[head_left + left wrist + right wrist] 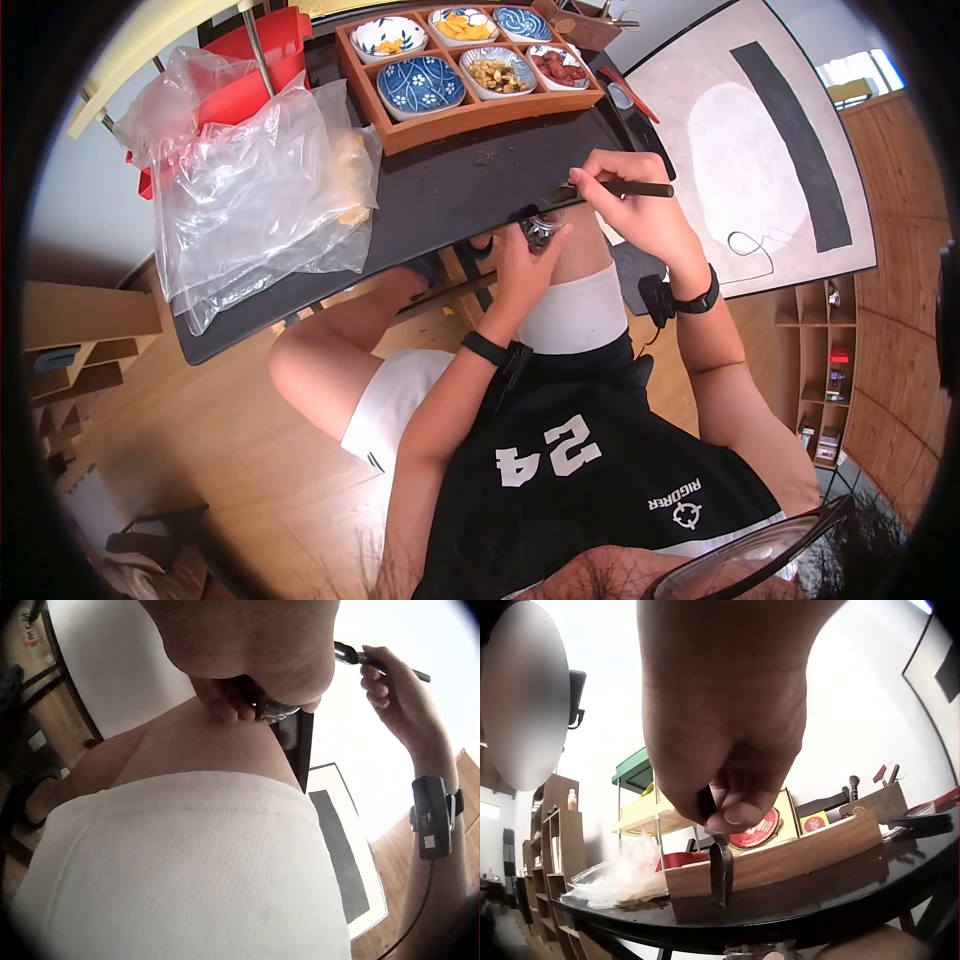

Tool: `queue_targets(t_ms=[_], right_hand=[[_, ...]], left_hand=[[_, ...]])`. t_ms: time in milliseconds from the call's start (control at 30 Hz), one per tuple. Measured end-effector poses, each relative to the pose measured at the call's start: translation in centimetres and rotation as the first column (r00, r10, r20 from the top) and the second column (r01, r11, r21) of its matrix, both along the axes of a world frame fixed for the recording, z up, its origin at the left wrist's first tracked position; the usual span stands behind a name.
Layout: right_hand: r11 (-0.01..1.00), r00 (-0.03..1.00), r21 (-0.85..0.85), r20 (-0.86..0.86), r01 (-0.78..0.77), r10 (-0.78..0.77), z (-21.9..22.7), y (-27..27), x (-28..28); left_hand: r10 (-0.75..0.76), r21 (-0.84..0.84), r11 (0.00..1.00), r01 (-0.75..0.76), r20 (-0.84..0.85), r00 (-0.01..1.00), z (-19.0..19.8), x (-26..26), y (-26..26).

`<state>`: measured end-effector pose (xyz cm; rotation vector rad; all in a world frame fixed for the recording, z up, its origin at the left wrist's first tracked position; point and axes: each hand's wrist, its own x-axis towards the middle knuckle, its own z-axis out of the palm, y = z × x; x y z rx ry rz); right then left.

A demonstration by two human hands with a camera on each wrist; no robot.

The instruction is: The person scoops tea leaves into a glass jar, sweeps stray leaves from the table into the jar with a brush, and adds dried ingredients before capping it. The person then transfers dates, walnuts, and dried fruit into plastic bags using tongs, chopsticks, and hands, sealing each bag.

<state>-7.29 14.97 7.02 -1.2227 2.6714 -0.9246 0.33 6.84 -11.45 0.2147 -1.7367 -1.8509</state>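
My left hand (522, 272) grips a small clear glass jar (541, 233) with dark contents, just off the near table edge and above my thigh. In the left wrist view, the palm hides most of the jar (280, 713). My right hand (640, 212) pinches a spoon by its dark handle (645, 188). The spoon's bowl (721, 871) points down in the right wrist view. From the head view, that bowl is close above the jar's mouth, by the table edge. Dark crumbs (487, 157) lie scattered on the black table (430, 190).
A wooden tray (470, 118) at the back holds several patterned bowls, among them an empty-looking blue one (421, 86) and one of walnut-like pieces (497, 74). Clear plastic bags (265, 190) cover the table's left end, near a red bin (240, 85). A framed picture (770, 150) stands at right.
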Motion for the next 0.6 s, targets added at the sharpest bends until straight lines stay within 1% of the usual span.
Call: queue_targets(t_ms=[67, 100, 133, 167, 233, 267, 333, 400, 467, 533, 600], right_hand=[[0.999, 1.000, -0.042, -0.009, 0.003, -0.003, 0.0, -0.2, 0.0], [0.999, 1.000, -0.043, -0.010, 0.002, -0.003, 0.1, -0.4, 0.0], [0.999, 0.999, -0.029, -0.045, -0.014, 0.012, 0.1, -0.6, -0.1], [0.999, 0.996, -0.015, -0.080, -0.029, 0.028, 0.1, -0.8, -0.1], [0.999, 0.996, -0.028, -0.076, -0.044, 0.041, -0.3, -1.1, -0.2], [0.998, 0.996, -0.040, -0.070, -0.056, 0.053, -0.5, -1.3, -0.3], [0.996, 0.997, -0.062, -0.059, -0.059, 0.055, -0.6, -2.0, -0.3], [0.995, 0.997, -0.084, -0.049, -0.060, 0.056, -0.9, -2.8, -0.3], [0.962, 0.996, -0.259, -0.058, -0.086, 0.073, -2.0, -4.1, -0.3], [0.958, 0.996, -0.273, -0.027, -0.090, 0.086, -2.6, -5.3, 0.1], [0.947, 0.985, -0.308, 0.117, -0.087, 0.129, -3.5, -6.4, 0.6]], left_hand=[[0.022, -0.013, 1.000, -0.023, -0.027, 0.999, 0.0, -0.1, 0.0], [0.058, -0.006, 0.998, -0.059, -0.063, 0.996, -0.1, -0.2, 0.0], [0.095, 0.003, 0.995, -0.095, -0.098, 0.991, -0.2, -0.2, 0.0], [0.096, 0.002, 0.995, -0.097, -0.099, 0.990, -0.9, -0.3, 0.0], [-0.053, 0.112, 0.992, 0.050, 0.020, 0.998, -2.4, -0.4, -0.2], [-0.049, 0.111, 0.993, 0.046, 0.020, 0.999, -2.7, -0.3, -0.5], [0.039, -0.036, 0.999, -0.038, 0.022, 0.999, -3.3, -0.2, -1.0], [0.051, -0.026, 0.998, -0.051, 0.017, 0.999, -2.9, 0.1, -1.4], [0.065, -0.017, 0.998, -0.065, 0.010, 0.998, -3.1, 0.2, -1.6], [0.007, 0.056, 0.998, -0.009, 0.038, 0.999, -4.1, 0.1, -1.8], [0.009, 0.076, 0.997, -0.013, 0.049, 0.999, -3.1, 0.6, -2.3]])
